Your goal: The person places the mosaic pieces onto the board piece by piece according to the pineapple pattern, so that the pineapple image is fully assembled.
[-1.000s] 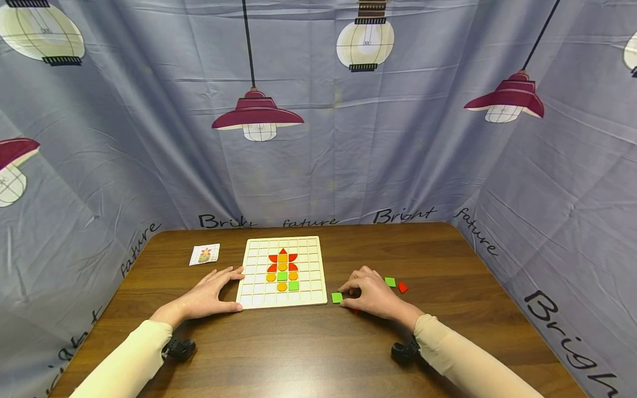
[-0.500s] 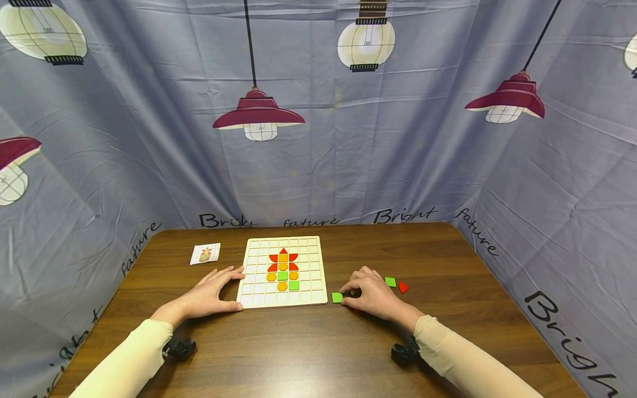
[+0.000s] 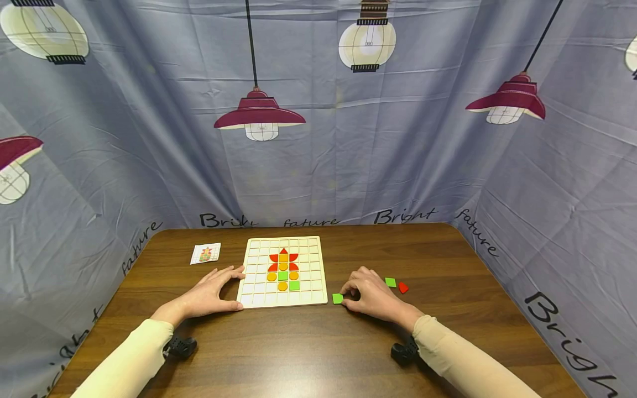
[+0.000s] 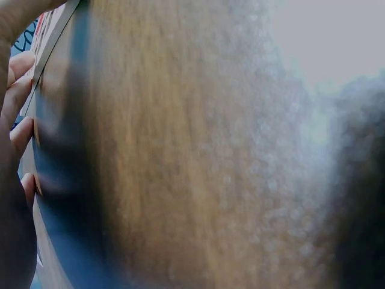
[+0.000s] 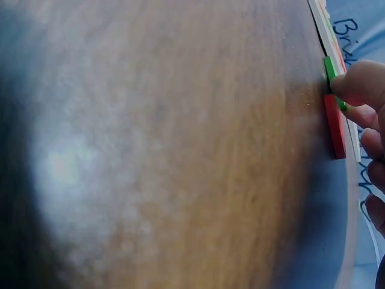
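A cream gridded board [image 3: 311,282] lies on the table with a pattern of red, orange and green tiles on it. My left hand [image 3: 209,296] rests at the board's left edge, thumb and fingers spread apart and touching the rim. Just right of the board, my right hand [image 3: 370,296] pinches a green square tile [image 3: 338,298] between thumb and index finger, low at the tabletop. In the right wrist view, a red piece [image 5: 335,127] lies beside that green tile [image 5: 330,71]; the hand hides it in the head view.
Another green square tile [image 3: 390,282] and a red tile [image 3: 403,287] lie beyond the right hand. A card [image 3: 205,254] printed with a similar pattern lies left of the board. A printed curtain [image 3: 318,166] stands behind the brown table [image 3: 298,354].
My right hand has shifted only slightly, and the bit of red that showed beneath it is hidden now. The left hand and the board keep their places.
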`<control>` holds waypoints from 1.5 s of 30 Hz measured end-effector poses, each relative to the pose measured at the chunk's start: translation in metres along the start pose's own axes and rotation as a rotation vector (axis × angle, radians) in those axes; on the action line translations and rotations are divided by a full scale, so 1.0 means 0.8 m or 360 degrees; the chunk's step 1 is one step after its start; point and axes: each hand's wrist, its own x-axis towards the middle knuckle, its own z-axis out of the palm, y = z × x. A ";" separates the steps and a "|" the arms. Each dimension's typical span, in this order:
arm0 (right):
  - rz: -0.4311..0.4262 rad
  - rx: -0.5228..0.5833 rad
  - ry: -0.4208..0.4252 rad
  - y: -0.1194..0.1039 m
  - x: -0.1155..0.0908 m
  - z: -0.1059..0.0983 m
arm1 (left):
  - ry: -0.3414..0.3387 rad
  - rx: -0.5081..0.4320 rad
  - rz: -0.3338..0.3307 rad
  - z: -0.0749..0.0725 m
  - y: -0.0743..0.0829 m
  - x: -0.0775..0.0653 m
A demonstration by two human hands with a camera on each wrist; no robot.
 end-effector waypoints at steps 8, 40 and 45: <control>0.0003 0.0015 0.0012 0.002 -0.002 -0.001 | 0.0005 -0.0002 0.0000 0.000 0.000 -0.002; -0.0014 0.0008 -0.0068 0.007 0.004 0.000 | 0.0002 -0.0010 -0.0009 0.000 -0.001 -0.001; -0.0018 0.0026 -0.0018 0.005 0.008 -0.004 | 0.0001 -0.0007 -0.0005 0.000 0.000 0.000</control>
